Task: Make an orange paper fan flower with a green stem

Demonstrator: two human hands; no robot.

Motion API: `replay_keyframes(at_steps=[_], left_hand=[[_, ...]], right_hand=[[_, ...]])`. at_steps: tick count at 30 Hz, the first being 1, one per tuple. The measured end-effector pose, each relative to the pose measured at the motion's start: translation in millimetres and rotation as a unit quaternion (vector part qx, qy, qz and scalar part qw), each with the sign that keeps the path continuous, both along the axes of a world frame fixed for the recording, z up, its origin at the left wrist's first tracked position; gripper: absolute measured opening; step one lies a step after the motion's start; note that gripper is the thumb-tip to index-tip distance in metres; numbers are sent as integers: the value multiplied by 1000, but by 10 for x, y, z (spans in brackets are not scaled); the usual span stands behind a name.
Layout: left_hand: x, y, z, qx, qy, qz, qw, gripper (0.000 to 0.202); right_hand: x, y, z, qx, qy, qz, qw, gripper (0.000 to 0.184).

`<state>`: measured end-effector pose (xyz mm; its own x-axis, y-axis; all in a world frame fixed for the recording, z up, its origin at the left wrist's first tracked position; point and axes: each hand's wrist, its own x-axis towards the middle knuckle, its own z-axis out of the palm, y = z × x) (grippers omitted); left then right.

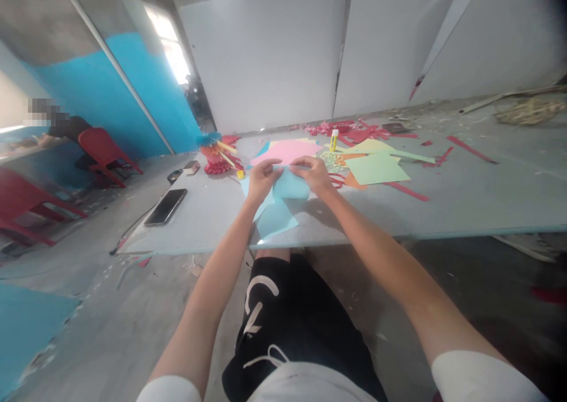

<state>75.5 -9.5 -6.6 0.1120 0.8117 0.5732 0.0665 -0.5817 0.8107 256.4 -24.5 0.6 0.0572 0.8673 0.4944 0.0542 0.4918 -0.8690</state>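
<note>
Between my two hands is a light blue sheet of paper (291, 186), its upper edge pinched by the fingers on both sides. My left hand (264, 180) has thumb and fingers closed on the left part of that edge. The right part is gripped by my right hand (313, 173), thumb against fingertips. Below it, more light blue paper (277, 219) lies on the table near the front edge. Just beyond my hands sits a pink sheet of paper (290, 150). Red scissor handles (337, 180) show to the right of my right hand.
A glue stick (333, 140) stands upright behind green paper (378, 169). Red paper strips (472, 149) and scraps are scattered rightward. At left lie a phone (166, 207), a yellow cap (240, 174) and a colourful paper craft (217, 154). A person sits far left near red chairs (104, 151).
</note>
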Motion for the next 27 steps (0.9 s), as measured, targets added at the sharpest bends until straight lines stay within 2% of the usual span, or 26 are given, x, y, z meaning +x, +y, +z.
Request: replay_keyframes(at_steps=[4,15,27], left_hand=[[20,-40,31,10,3,20,1000,29],[9,-16,14,1,-1,-2,1000,24],[1,-26,10,-27,-8,-4,1000,30]], right_hand=[[-6,46,-38,-5,14,5,1000,22],[4,2,5,-18,4,4,1000,24],[24,39,-29,17,-44,-18,999,24]])
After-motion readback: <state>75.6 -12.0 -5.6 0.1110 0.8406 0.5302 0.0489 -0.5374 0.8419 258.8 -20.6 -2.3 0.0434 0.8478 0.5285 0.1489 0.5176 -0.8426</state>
